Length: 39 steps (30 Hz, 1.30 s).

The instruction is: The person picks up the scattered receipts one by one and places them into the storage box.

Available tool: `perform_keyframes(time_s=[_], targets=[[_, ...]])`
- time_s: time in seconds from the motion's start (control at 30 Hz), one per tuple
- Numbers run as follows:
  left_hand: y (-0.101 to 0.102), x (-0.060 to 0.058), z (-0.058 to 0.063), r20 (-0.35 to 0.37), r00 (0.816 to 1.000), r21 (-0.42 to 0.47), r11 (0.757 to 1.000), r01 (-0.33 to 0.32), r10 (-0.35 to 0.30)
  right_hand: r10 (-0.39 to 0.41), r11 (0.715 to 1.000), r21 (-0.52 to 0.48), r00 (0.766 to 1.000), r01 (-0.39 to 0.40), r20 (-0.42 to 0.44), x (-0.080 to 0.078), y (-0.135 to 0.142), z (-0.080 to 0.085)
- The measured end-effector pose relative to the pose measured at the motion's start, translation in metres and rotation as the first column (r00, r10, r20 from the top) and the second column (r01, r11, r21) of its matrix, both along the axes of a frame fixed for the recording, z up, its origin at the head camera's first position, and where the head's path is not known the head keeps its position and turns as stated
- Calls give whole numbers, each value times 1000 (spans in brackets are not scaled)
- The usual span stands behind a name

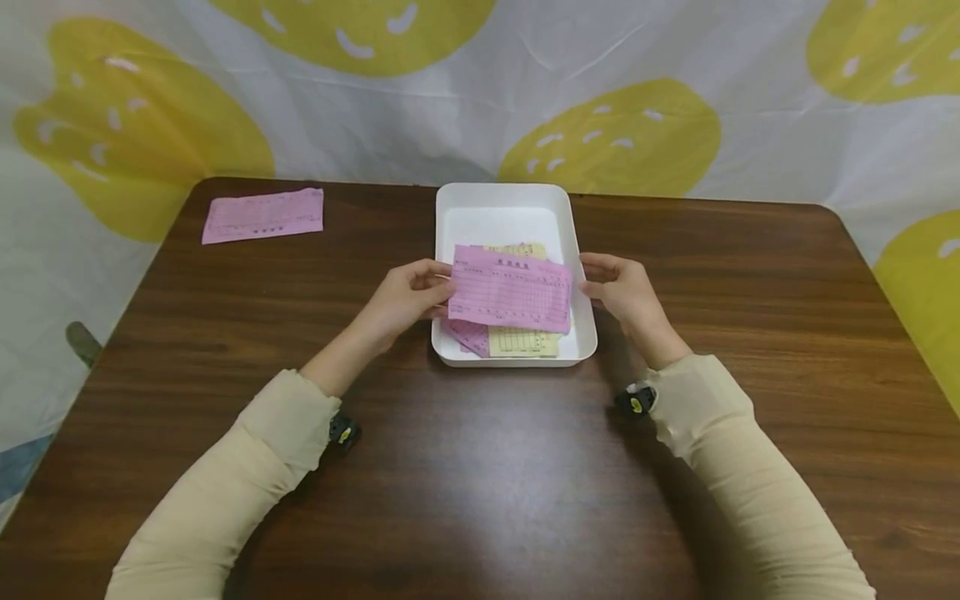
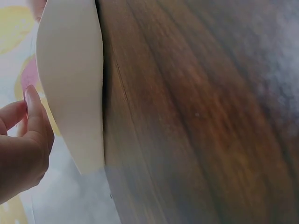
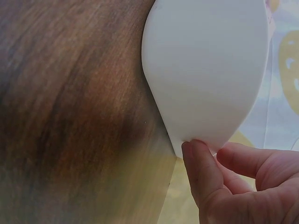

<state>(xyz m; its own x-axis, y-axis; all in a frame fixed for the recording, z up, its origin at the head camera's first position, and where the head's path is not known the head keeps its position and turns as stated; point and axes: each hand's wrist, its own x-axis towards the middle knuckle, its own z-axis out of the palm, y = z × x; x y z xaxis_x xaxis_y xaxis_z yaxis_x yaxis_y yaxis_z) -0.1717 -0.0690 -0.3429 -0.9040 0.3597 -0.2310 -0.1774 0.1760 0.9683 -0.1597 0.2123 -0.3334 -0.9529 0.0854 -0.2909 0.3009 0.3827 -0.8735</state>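
Observation:
A pink printed slip (image 1: 510, 287) lies above a shallow white tray (image 1: 502, 195). My left hand (image 1: 401, 302) pinches the slip's left edge between thumb and fingers; in the left wrist view only a bit of pink shows by the fingertips. My right hand (image 1: 626, 296) is at the tray's right rim, with loosely bent fingers just beyond the slip's right edge. The right wrist view shows those fingers (image 3: 203, 163) in front of the tray's outer wall; firm contact is unclear. Under the slip, the tray holds yellow slips (image 1: 523, 342) and other pink slips (image 1: 471, 335), partly hidden.
Another pink slip (image 1: 264, 216) lies at the far left of the brown wooden table (image 1: 420, 500). Behind the table hangs a white cloth (image 1: 757, 50) with yellow fruit shapes, close to the tray's far end. Each wrist wears a small black device (image 1: 637, 402).

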Motion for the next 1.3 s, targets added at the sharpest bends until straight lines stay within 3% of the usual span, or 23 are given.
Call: perform_keyframes(time_s=[0.27, 0.77, 1.03, 1.3], targets=[[6, -1, -1, -92, 996, -88, 996, -24, 16, -3, 1000, -17, 1000, 3, 3, 0, -1, 0], [11, -10, 4, -252, 968, -257, 963, -75, 8, -8, 1000, 13, 1000, 8, 6, -1, -1, -1], [9, -14, 10, -287, 957, -370, 926, -69, -43, -12, 1000, 6, 1000, 12, 12, -1, -1, 1], [5, -17, 13, -303, 951, -403, 912, -75, -55, -6, 1000, 14, 1000, 6, 17, -1, 0, 1]])
